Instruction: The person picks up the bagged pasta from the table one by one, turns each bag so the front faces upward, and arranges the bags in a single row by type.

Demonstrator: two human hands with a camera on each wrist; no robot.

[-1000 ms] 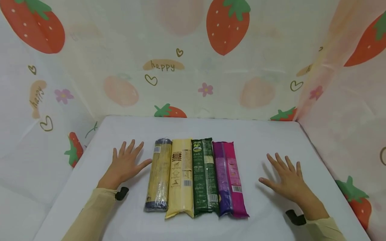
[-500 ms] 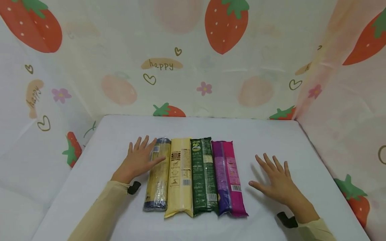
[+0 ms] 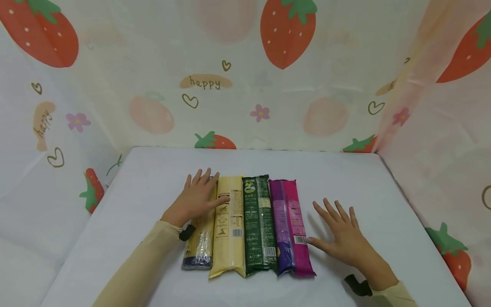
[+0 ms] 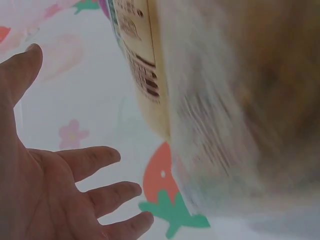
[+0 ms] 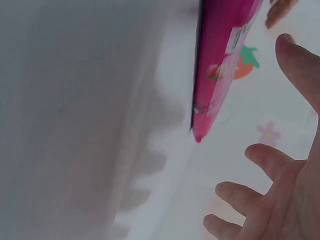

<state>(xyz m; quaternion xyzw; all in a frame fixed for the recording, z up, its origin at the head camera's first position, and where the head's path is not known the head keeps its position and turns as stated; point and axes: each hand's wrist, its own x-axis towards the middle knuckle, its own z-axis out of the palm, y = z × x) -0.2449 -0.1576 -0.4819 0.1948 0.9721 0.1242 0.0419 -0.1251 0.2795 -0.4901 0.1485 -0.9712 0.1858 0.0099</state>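
Side by side on the white table lie a clear pack of noodles [image 3: 203,243] with dark blue ends, a pale yellow pack [image 3: 229,256], a green spaghetti pack [image 3: 255,230] and a purple and magenta pack [image 3: 291,230]. Over the upper part of the clear pack hovers my left hand [image 3: 196,198], fingers spread, its thumb reaching above the yellow pack. In the left wrist view a gap shows between that hand and the packs. My right hand [image 3: 342,238] floats just right of the magenta pack, fingers spread, holding nothing; its thumb tip is close to the pack's edge.
A white cloth covers the table [image 3: 161,162]. Strawberry-printed fabric [image 3: 238,106] walls off the back and both sides. Each wrist carries a small black mount, such as the right wrist mount [image 3: 357,285].
My left hand has moved right, from beside the clear pack to over it. The right hand has come left, toward the magenta pack. The packs have stayed in place.
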